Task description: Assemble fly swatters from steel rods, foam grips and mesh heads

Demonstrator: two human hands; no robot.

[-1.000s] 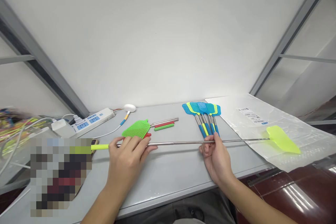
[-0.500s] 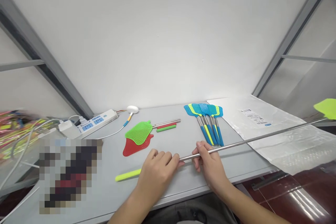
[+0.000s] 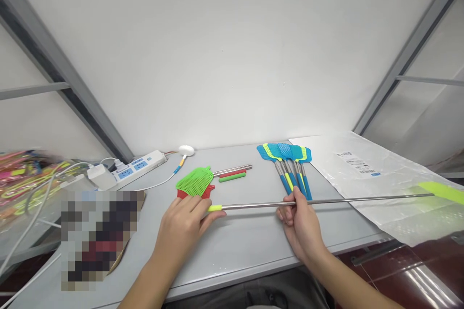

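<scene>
A telescopic fly swatter [image 3: 337, 201] with a long extended metal rod lies across both of my hands. My left hand [image 3: 183, 224] is closed over its yellow grip, hiding most of it. Around the middle of the rod, my right hand [image 3: 303, 224] is closed with thumb and fingers. The swatter's yellow head [image 3: 444, 192] reaches over the white bag at the right. Just beyond my left hand lie a green swatter head [image 3: 195, 181] and a partly hidden red swatter head [image 3: 208, 193]. Several blue and yellow swatters [image 3: 284, 151] are fanned out behind my right hand.
Metal rods and a green handle [image 3: 232, 177] lie mid-table. A power strip [image 3: 137, 169] with plugs and a white round device [image 3: 186, 150] stand at the back left. The white plastic bag [image 3: 348, 166] covers the right side. Colourful wrapped items [image 3: 29, 183] sit far left. One area is pixelated.
My left hand has moved left and up along with the yellow grip. The rod has turned nearly level, its yellow head lower in view. My right hand has shifted slightly right.
</scene>
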